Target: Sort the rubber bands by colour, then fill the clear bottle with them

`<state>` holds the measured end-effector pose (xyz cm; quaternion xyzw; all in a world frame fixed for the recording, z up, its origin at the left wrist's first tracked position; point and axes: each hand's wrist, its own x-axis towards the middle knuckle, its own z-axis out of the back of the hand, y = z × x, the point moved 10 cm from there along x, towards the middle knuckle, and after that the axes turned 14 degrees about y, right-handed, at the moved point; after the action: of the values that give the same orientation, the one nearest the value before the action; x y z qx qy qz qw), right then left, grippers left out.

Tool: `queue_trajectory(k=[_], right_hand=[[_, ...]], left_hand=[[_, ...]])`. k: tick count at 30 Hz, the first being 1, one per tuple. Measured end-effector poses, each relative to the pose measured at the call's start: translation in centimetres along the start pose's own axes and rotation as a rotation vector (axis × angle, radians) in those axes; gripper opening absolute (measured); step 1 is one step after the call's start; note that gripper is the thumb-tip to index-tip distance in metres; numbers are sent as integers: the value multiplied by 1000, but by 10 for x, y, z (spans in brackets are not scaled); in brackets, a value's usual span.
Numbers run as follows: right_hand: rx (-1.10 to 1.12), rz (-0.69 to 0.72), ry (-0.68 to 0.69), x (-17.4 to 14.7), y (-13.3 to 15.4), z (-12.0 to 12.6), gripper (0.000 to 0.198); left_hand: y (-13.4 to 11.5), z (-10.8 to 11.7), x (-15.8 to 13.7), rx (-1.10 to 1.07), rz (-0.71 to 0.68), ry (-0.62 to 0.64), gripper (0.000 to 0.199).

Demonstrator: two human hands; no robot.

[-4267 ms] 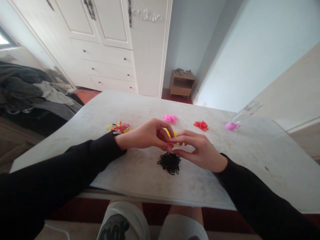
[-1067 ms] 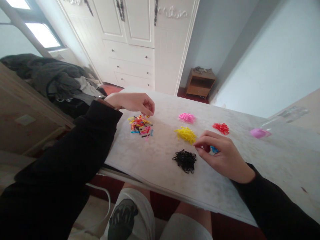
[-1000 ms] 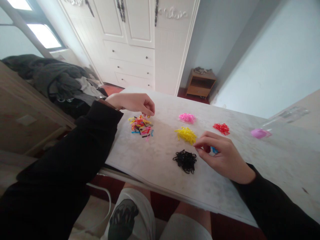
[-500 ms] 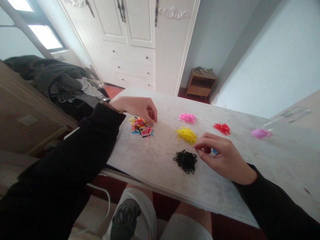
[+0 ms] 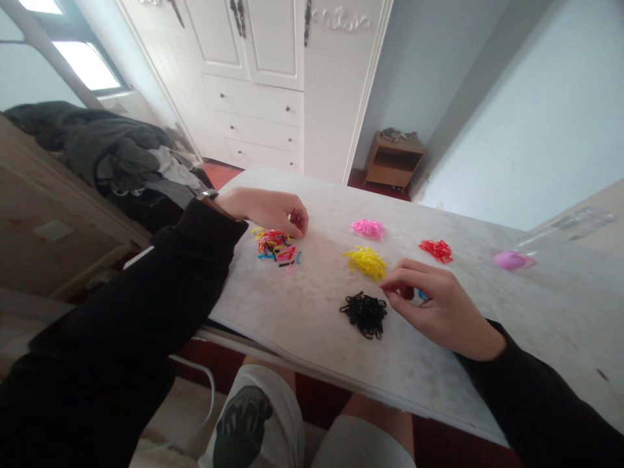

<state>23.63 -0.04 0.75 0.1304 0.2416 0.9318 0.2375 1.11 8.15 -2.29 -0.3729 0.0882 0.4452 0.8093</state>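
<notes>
My left hand [image 5: 277,212] is closed in a pinch just beyond and to the right of a mixed-colour pile of small rubber bands [image 5: 275,247]. Whatever its fingertips hold is hidden. My right hand [image 5: 433,300], also pinched, hovers between the yellow rubber bands [image 5: 366,262] and the black rubber bands [image 5: 364,314]; I cannot make out anything in its fingertips. Behind that hand, blue rubber bands [image 5: 422,295] show through the gap under the fingers. Farther back lie the pink rubber bands [image 5: 368,228] and the red rubber bands [image 5: 436,250].
All the piles lie on a pale tabletop [image 5: 302,312], its near edge above my knees. On the right is a clear plastic container [image 5: 568,227] with a pink-purple end [image 5: 514,260]. Dark clothes [image 5: 117,156] are heaped to the left, and a white wardrobe [image 5: 273,117] stands beyond.
The view has shifted slightly. Both hands stay pinched in nearly the same places, and the piles look the same.
</notes>
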Motion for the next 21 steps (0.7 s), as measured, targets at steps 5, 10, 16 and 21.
queue_trajectory(k=[5,10,16,21], right_hand=[[-6,-10,6,0,0,0,11],[-10,-5,11,0,1,-1,11],[-3,4,27,1,1,-3,12],[-6,9,33,0,2,-3,13]], left_hand=[[-11,11,-4,-134,-103,-111,21],[-8,9,-2,-251,-142,-103,18],[-10,-1,1,-310,-157,-37,14],[-14,-11,6,-279,-137,45,13]])
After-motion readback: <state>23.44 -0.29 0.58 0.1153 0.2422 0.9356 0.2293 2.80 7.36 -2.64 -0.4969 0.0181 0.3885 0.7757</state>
